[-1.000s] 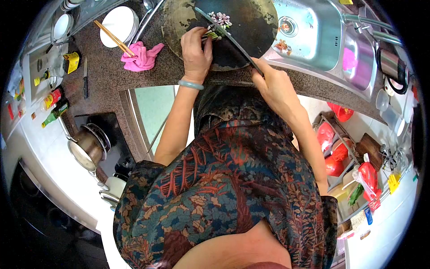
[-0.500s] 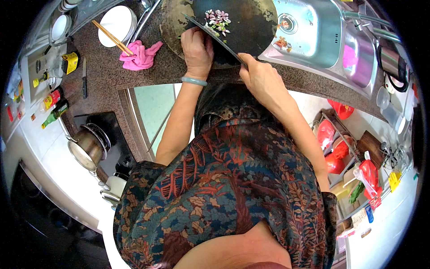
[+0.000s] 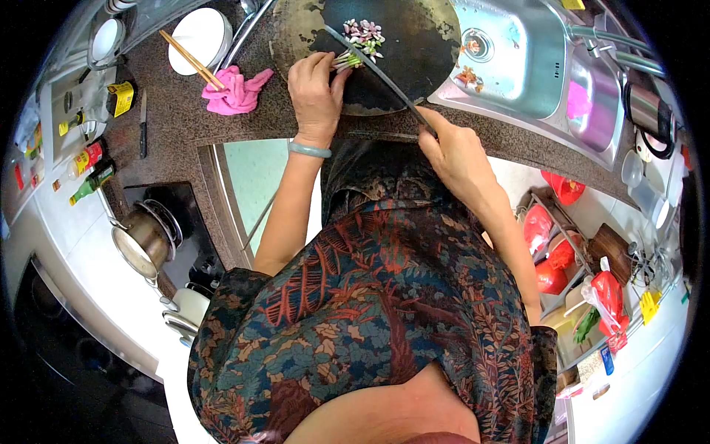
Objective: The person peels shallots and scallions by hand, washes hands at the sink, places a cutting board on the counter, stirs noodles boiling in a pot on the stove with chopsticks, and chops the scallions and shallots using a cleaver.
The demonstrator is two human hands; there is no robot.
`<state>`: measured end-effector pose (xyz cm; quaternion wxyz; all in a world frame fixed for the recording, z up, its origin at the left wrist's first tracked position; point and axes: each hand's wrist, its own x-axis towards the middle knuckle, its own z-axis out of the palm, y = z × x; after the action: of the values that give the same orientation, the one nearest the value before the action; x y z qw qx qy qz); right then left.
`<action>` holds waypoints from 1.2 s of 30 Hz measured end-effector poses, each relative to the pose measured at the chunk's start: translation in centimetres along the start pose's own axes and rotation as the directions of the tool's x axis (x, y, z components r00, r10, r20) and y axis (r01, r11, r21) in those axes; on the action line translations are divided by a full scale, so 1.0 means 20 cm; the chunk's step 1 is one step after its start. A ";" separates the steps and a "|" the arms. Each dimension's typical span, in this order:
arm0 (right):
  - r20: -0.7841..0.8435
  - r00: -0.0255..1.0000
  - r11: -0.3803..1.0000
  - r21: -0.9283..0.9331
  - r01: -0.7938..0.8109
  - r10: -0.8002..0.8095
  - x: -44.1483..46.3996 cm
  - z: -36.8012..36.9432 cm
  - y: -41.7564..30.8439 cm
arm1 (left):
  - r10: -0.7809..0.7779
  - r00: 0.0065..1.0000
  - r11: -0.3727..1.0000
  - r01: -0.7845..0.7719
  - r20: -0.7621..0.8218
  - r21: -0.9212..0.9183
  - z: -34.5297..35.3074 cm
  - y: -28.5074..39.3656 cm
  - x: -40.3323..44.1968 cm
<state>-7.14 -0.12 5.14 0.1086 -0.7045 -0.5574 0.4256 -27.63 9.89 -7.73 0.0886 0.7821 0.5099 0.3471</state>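
A dark round chopping board [image 3: 425, 41] with worn, pale patches lies on the counter at the top of the head view. Chopped pinkish-white and green scallion pieces [image 3: 364, 31] are heaped on it. My left hand [image 3: 314, 96], with a pale bangle at the wrist, pinches a small bunch of scallions [image 3: 346, 62] at the board's left part. My right hand [image 3: 460, 148] grips the handle of a kitchen knife [image 3: 384, 78]. Its blade slants up and left across the board, between the bunch and the chopped heap, close to my left fingertips.
Right of the board is a steel sink [image 3: 510, 59] with scraps near its drain. To the left are a white bowl [image 3: 198, 41], chopsticks [image 3: 191, 59], a pink cloth [image 3: 235, 92] and a small black-handled knife [image 3: 143, 129]. A pot [image 3: 140, 240] stands on the hob, lower left.
My left hand has shifted slightly left and down, and the scallion stalks now show past its fingers. My right hand and the knife have moved a little right and down.
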 end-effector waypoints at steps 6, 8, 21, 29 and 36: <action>0.023 1.000 0.994 -0.105 -0.015 0.017 0.00 0.05 0.01 | -0.014 0.999 0.997 0.016 0.030 -0.075 0.01 0.00 -0.01; 0.015 1.000 0.991 -0.132 -0.021 0.023 0.02 0.07 -0.02 | -0.017 1.000 0.997 0.018 0.021 -0.071 0.02 0.01 -0.02; -0.045 0.999 0.999 -0.045 0.012 -0.014 0.06 0.00 0.05 | -0.040 0.997 0.994 0.033 -0.065 -0.103 0.11 0.02 -0.02; 0.008 1.000 0.985 -0.174 0.008 -0.006 -0.01 0.03 0.05 | -0.057 0.997 0.998 0.055 -0.047 -0.039 0.03 0.03 -0.05; 0.036 0.999 0.944 -0.331 0.000 0.013 0.03 0.05 -0.02 | -0.060 0.998 0.992 0.061 0.009 -0.109 0.04 0.03 -0.04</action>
<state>-8.03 0.27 4.49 -0.0232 -0.7064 -0.6206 0.3395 -26.85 9.10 -8.29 0.1430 0.7611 0.5136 0.3695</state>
